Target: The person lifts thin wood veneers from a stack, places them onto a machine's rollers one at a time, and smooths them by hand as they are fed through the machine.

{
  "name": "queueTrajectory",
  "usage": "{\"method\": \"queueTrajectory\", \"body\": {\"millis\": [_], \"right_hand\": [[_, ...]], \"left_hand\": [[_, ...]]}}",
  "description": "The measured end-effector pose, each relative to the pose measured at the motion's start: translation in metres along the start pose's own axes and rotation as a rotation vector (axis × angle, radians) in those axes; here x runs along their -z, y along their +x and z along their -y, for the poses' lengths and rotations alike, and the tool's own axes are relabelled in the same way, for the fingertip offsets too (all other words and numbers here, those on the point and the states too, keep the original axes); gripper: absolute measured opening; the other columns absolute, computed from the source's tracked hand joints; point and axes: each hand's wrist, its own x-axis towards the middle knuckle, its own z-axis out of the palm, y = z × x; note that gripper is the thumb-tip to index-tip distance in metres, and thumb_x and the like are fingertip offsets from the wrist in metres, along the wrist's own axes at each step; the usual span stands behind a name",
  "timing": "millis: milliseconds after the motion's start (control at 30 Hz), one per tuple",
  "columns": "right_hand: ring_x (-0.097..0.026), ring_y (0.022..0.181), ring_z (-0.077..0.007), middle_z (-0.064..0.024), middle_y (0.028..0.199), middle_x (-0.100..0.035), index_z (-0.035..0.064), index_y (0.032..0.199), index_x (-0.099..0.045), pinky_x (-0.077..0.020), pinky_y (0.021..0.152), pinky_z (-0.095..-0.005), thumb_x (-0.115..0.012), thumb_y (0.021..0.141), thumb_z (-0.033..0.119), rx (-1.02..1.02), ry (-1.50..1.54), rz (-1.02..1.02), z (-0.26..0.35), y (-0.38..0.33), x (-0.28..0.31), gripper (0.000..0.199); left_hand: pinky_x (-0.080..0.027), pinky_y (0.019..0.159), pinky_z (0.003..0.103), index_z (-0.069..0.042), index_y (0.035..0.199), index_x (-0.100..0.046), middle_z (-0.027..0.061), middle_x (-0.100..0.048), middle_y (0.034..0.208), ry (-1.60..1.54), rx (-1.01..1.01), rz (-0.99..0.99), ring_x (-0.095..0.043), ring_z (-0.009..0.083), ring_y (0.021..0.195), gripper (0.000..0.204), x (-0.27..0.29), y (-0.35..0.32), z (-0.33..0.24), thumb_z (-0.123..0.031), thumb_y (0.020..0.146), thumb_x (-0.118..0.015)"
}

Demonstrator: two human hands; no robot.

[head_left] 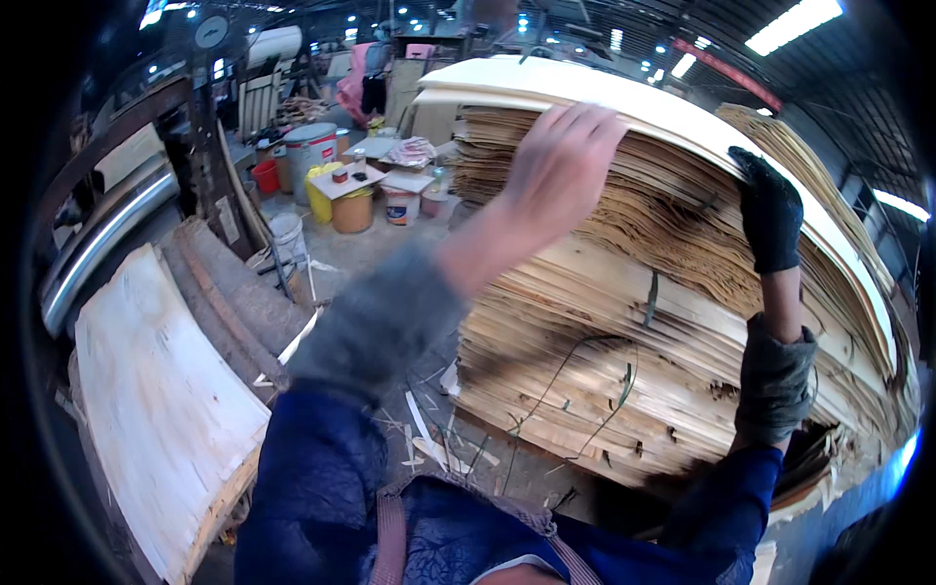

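A tall stack of thin wood veneer sheets [634,322] rises in front of me, its ragged edges facing me. A pale, smooth sheet [682,112] lies on top. My bare left hand [565,156] reaches up and grips the near edge of that top sheet. My right hand [770,219], in a black glove, holds the same edge further right. Both forearms are raised, in grey sleeves over a blue jacket.
A pale veneer sheet [156,400] lies on a low pile at my left, beside a metal roller machine [97,244]. Buckets and drums [351,210] stand at the back on the concrete floor. Wood scraps [429,439] litter the floor by the stack.
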Motion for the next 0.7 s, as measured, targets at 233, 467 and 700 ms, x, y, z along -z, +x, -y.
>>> {"method": "queueTrajectory", "body": {"millis": [233, 467, 700], "right_hand": [[-0.059, 0.089, -0.0268, -0.0096, 0.097, -0.062, 0.0099, 0.099, -0.06, -0.0461, 0.082, -0.036, -0.049, 0.065, -0.006, 0.084, 0.172, -0.186, 0.131, -0.02, 0.071, 0.039], [-0.06, 0.088, -0.0249, -0.0108, 0.094, -0.063, 0.0083, 0.095, -0.06, -0.0464, 0.083, -0.0411, -0.054, 0.074, 0.009, 0.015, 0.169, -0.191, 0.227, -0.025, 0.112, 0.022], [-0.047, 0.114, -0.0258, -0.0112, 0.118, -0.053, 0.0096, 0.115, -0.053, -0.035, 0.099, -0.0376, -0.062, 0.077, 0.015, 0.243, 0.818, 0.202, 0.262, -0.057, 0.179, 0.04]], "left_hand": [[-0.03, 0.1, 0.046, -0.003, 0.119, -0.037, 0.0192, -0.036, 0.128, -0.76, 0.671, -0.347, -0.032, 0.0295, 0.123, 0.052, 0.137, -0.082, -0.092, -0.01, 0.074, -0.064], [-0.025, 0.102, 0.051, -0.005, 0.126, -0.032, 0.0161, -0.039, 0.125, -1.744, 1.129, -0.441, -0.036, 0.0273, 0.12, 0.059, 0.188, -0.065, -0.082, -0.037, 0.083, -0.055], [-0.041, 0.09, 0.043, 0.006, 0.122, -0.035, 0.0173, -0.047, 0.116, -1.274, 1.477, -0.805, -0.048, 0.0292, 0.107, 0.045, 0.243, -0.068, -0.076, -0.015, 0.085, -0.049]]}}
